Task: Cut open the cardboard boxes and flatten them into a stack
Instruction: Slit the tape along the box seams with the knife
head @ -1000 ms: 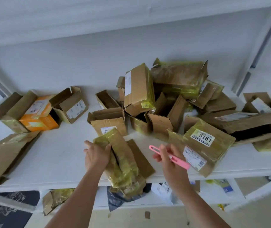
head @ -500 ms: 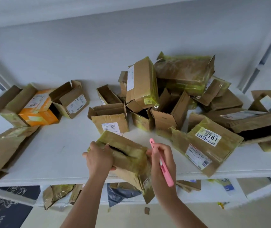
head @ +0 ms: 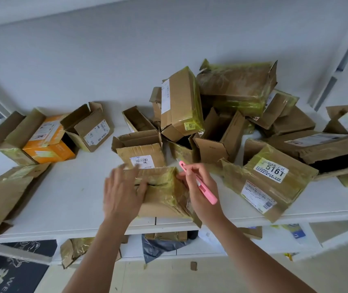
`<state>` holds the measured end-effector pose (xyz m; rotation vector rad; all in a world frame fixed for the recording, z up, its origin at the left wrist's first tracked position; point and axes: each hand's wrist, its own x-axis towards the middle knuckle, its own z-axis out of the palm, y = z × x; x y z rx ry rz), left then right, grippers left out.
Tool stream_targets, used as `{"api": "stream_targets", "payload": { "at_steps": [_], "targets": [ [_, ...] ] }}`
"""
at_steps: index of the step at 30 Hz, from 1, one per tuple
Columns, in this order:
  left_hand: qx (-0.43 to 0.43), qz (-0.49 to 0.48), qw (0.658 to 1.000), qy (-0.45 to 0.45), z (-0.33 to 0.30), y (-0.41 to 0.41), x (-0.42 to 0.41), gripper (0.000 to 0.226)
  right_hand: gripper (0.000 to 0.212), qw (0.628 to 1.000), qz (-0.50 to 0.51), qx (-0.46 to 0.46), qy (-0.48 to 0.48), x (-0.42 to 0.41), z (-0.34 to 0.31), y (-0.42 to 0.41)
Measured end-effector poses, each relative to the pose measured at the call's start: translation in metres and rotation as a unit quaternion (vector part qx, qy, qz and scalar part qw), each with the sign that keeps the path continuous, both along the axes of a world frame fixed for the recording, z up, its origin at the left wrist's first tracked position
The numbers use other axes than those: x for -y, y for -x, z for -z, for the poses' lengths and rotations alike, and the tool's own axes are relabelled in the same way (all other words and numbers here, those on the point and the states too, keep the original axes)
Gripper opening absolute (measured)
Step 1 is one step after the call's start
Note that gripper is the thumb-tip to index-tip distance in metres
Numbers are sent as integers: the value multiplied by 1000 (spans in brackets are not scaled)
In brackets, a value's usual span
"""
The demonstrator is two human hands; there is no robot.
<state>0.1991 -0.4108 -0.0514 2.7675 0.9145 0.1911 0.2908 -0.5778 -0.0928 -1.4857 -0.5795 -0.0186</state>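
Change since earlier frame: the taped box (head: 160,191) now lies flatter on the table edge; the left hand (head: 124,193) has let go of its left end and spread over its top; the pink cutter (head: 198,182) has shifted with the right hand to the box's right side.
Left hand: fingers straight and splayed, somewhat blurred, lying across the top left of the taped box; grips nothing.
Right hand (head: 200,191): fingers curled round the pink cutter, tip pointing up and away, tail slanting down to the right; the fingertips touch the box's right edge.
Taped box: brown cardboard wrapped in yellowish, wrinkled tape; a dark slit runs across its top face near the left hand; its near side overhangs the front edge of the white table (head: 67,199).
Labelled box behind (head: 141,153): flaps open, barcode label facing the camera, just beyond the taped box.
Box marked 5161 (head: 268,178): to the right of the right hand, tape-covered, tilted, with two printed labels.
Pile (head: 228,106): many open and crumpled boxes heaped at the rear right of the table.
Orange box (head: 48,144): far left, beside an open brown box (head: 90,127).
Flattened cardboard (head: 1,197): lies at the table's left end.
Lower shelf (head: 211,244): holds cardboard scraps and a dark bag.
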Motion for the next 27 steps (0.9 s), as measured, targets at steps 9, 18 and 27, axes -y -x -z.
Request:
{"api": "stream_targets", "payload": {
  "at_steps": [9, 18, 27],
  "targets": [
    [-29, 60, 995, 76, 18, -11, 1, 51, 13, 987, 31, -116, -104, 9, 4, 9],
    [-34, 30, 997, 60, 17, -14, 11, 48, 9, 977, -11, -199, -77, 19, -11, 6],
    [-49, 31, 995, 86, 20, -18, 4, 48, 16, 972, 19, -223, -69, 11, -13, 12]
  ]
}}
